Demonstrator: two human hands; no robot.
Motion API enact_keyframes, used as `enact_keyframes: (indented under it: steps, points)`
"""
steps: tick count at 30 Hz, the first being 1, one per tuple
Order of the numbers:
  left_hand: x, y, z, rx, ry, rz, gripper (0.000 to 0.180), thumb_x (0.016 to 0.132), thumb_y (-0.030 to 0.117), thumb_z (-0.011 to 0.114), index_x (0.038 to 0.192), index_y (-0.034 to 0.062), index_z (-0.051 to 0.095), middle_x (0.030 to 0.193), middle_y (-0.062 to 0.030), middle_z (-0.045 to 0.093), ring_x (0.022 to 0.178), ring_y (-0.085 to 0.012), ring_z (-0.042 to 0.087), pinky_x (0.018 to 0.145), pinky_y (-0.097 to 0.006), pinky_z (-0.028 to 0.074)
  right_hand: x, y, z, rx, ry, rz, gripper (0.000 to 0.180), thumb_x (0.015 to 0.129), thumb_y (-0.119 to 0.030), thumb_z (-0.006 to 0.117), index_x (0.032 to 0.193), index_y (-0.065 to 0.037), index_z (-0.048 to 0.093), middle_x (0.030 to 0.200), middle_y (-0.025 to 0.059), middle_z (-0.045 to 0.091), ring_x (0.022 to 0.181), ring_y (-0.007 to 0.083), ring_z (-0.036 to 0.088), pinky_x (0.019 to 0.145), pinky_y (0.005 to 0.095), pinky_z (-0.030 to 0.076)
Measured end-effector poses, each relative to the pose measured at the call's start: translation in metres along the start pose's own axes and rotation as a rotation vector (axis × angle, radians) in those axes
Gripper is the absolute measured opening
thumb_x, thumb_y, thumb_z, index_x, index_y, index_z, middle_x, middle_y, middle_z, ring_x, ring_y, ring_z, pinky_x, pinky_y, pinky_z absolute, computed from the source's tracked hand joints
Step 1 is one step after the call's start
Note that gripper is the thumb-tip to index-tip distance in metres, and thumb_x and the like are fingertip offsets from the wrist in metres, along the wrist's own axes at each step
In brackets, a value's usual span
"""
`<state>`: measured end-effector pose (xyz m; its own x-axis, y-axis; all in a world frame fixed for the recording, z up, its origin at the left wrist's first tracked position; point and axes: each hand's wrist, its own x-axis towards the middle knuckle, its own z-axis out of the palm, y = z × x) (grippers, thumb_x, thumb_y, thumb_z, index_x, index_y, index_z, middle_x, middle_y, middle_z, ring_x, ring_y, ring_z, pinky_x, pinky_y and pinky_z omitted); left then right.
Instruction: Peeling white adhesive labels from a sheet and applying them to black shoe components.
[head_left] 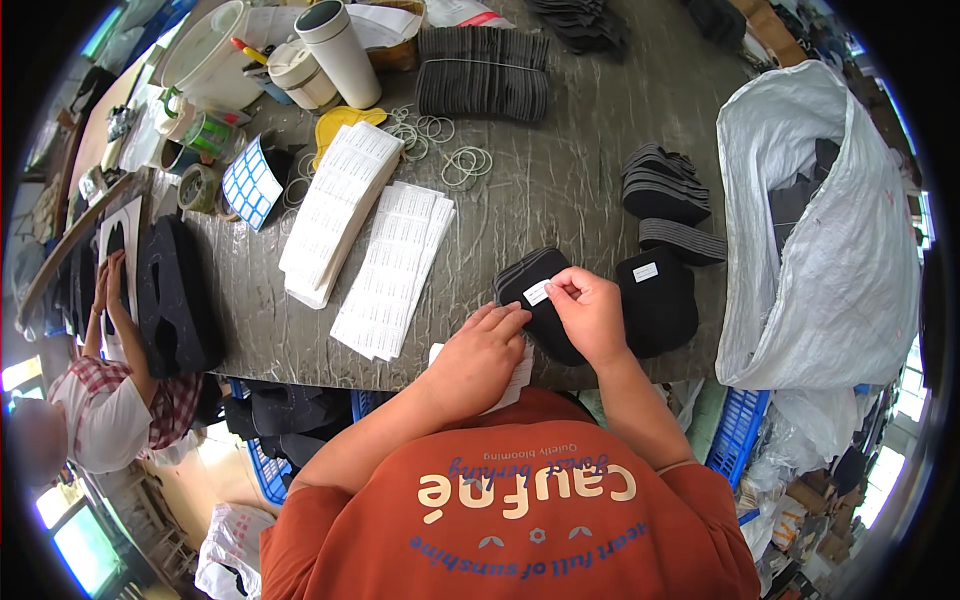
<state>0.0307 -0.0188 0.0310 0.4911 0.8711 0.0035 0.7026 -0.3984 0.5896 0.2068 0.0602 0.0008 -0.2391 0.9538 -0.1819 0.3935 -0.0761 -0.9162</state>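
Observation:
My right hand (592, 312) pinches the end of a small white label (537, 292) on the top piece of a stack of black pads (553, 325). The label lies against the pad. My left hand (480, 350) has its fingertips at the left edge of that stack. A white label sheet (518, 382) sticks out from under this hand on both sides, at the table's near edge; the thumb and palm are hidden. Just right of my right hand lies another pile of black pads (660, 310), with a white label (645, 272) on its top piece.
Two stacks of printed label sheets (345, 205) (398, 265) lie to the left. Rubber bands (465, 167), a bundle of dark pads (482, 75) and a white tumbler (340, 55) are behind. A big white sack (800, 330) stands right. At far left another person's hands (110, 280) show.

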Motion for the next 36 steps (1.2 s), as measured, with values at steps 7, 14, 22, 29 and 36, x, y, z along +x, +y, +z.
enact_keyframes:
  steps: [7, 14, 22, 29, 36]
  points:
    - [0.003, 0.007, 0.002, 0.167, -0.055, -0.039, 0.021, 0.079, 0.011, 0.05, 0.091, -0.0017, 0.062, 0.14, -0.0159, 0.044, 0.118, -0.0261, 0.047, 0.107, -0.049, 0.031, -0.002, 0.001, -0.001, -0.115, 0.026, -0.027, 0.013, 0.08, -0.005, 0.069, 0.09, 0.002, 0.063, 0.069, 0.0085, 0.066, 0.06, 0.0111, 0.06, 0.056, 0.0255, 0.047]
    - [0.005, 0.01, 0.004, 0.175, -0.093, -0.052, 0.022, 0.079, 0.011, 0.05, 0.092, -0.0017, 0.062, 0.14, -0.0153, 0.044, 0.118, -0.0258, 0.048, 0.107, -0.051, 0.03, 0.001, 0.003, 0.002, -0.157, 0.095, 0.017, 0.025, 0.076, -0.008, 0.072, 0.095, -0.001, 0.058, 0.069, 0.0108, 0.067, 0.059, 0.0199, 0.064, 0.057, 0.0318, 0.049]
    - [0.01, 0.004, 0.002, 0.188, -0.079, -0.035, 0.022, 0.078, 0.011, 0.051, 0.093, -0.0017, 0.062, 0.14, -0.0165, 0.044, 0.116, -0.0262, 0.048, 0.108, -0.049, 0.03, 0.009, -0.005, 0.004, -0.227, 0.13, 0.007, 0.028, 0.073, -0.009, 0.074, 0.095, -0.004, 0.056, 0.066, 0.0107, 0.064, 0.058, 0.0252, 0.062, 0.057, 0.0348, 0.048]
    - [0.023, 0.001, 0.006, 0.172, 0.048, -0.039, 0.017, 0.08, 0.019, 0.058, 0.084, 0.0032, 0.063, 0.133, -0.0128, 0.051, 0.099, -0.0254, 0.052, 0.088, -0.04, 0.041, 0.009, -0.002, 0.001, -0.422, 0.19, -0.127, 0.029, 0.072, -0.012, 0.075, 0.095, -0.007, 0.059, 0.075, 0.0117, 0.058, 0.069, 0.0313, 0.059, 0.062, 0.0406, 0.048]
    - [0.021, -0.012, 0.016, -0.189, 0.153, -0.006, 0.016, 0.08, 0.01, 0.06, 0.088, -0.0045, 0.061, 0.136, -0.0183, 0.048, 0.113, -0.0374, 0.046, 0.097, -0.044, 0.04, 0.005, 0.017, -0.002, -0.405, 0.35, -0.513, 0.017, 0.076, 0.001, 0.065, 0.08, -0.002, 0.048, 0.083, 0.0138, 0.055, 0.076, 0.0346, 0.054, 0.068, 0.0403, 0.044]
